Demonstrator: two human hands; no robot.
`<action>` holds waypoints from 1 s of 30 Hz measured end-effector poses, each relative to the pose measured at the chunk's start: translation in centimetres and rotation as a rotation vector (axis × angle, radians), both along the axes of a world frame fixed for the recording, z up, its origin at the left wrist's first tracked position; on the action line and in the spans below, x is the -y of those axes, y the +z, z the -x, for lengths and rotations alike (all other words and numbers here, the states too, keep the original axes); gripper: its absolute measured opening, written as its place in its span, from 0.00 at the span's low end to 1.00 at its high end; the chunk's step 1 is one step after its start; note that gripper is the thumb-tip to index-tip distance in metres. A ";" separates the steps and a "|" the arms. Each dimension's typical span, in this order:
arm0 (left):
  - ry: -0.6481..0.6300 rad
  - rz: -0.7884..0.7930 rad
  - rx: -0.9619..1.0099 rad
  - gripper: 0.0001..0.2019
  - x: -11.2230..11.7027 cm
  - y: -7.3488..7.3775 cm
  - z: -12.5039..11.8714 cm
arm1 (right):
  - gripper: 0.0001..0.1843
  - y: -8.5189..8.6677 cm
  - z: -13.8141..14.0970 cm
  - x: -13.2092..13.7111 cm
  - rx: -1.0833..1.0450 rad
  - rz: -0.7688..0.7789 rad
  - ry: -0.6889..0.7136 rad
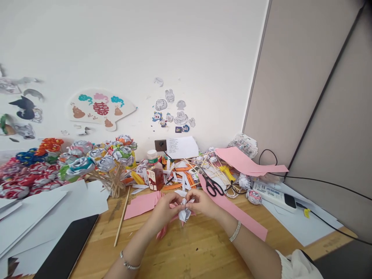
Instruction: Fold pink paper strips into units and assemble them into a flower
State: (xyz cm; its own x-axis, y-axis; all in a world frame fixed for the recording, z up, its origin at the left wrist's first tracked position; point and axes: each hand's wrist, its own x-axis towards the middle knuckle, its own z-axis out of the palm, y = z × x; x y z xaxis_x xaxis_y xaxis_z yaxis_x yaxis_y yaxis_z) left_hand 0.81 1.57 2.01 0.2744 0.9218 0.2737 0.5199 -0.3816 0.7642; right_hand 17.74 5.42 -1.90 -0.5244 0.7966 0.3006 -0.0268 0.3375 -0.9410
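Observation:
Between my two hands, above the middle of the wooden table (162,255), is a small white folded paper flower (185,214). My left hand (166,209) pinches its left side with thumb and fingers. On the other side, my right hand (200,201) grips the upper right edge with its fingertips. Pink folded paper strips (161,232) lie below and behind my left hand. Flat pink sheets (142,204) are just left of it. Black-handled scissors (213,186) rest on a long pink paper strip (241,217) to the right of my right hand.
A bottle of reddish-brown liquid (155,172) stands behind my hands amid paper scraps (180,174). Many paper flowers (80,162) are piled at the left. A wooden stick (122,217), a black tablet-like slab (68,248) and white sheets (31,221) lie left. At right is a power strip (274,197).

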 end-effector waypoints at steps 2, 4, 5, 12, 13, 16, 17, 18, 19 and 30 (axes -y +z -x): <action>0.004 -0.011 0.004 0.05 0.0 -0.1 0.0 | 0.12 0.1 0.0 0.1 0.007 -0.007 0.000; 0.001 -0.001 0.020 0.05 0.0 -0.2 0.1 | 0.12 0.3 0.0 0.1 0.016 -0.010 0.002; -0.010 0.009 0.030 0.05 0.0 -0.3 0.1 | 0.13 0.3 -0.1 0.1 0.022 -0.004 0.010; -0.138 0.129 0.135 0.09 -0.1 -0.6 0.2 | 0.13 0.7 -0.6 -0.1 0.084 0.052 0.094; -0.136 0.151 0.145 0.09 -0.1 -0.7 0.2 | 0.12 0.6 -0.6 -0.1 0.099 0.050 0.083; -0.096 0.183 0.147 0.11 -0.3 -1.0 0.2 | 0.11 0.4 -0.4 0.0 0.139 0.051 0.014; -0.083 0.183 0.138 0.11 -0.3 -1.2 0.2 | 0.11 0.3 -0.3 0.1 0.149 0.053 -0.011; -0.071 0.179 0.121 0.11 -0.4 -1.3 0.2 | 0.11 0.3 -0.1 0.1 0.160 0.053 -0.033; -0.056 0.169 0.099 0.12 -0.5 -1.4 0.3 | 0.10 0.2 0.0 0.2 0.176 0.050 -0.052; 0.007 0.067 -0.014 0.05 -0.3 -1.6 0.2 | 0.06 0.5 0.7 1.3 0.434 -0.354 -0.310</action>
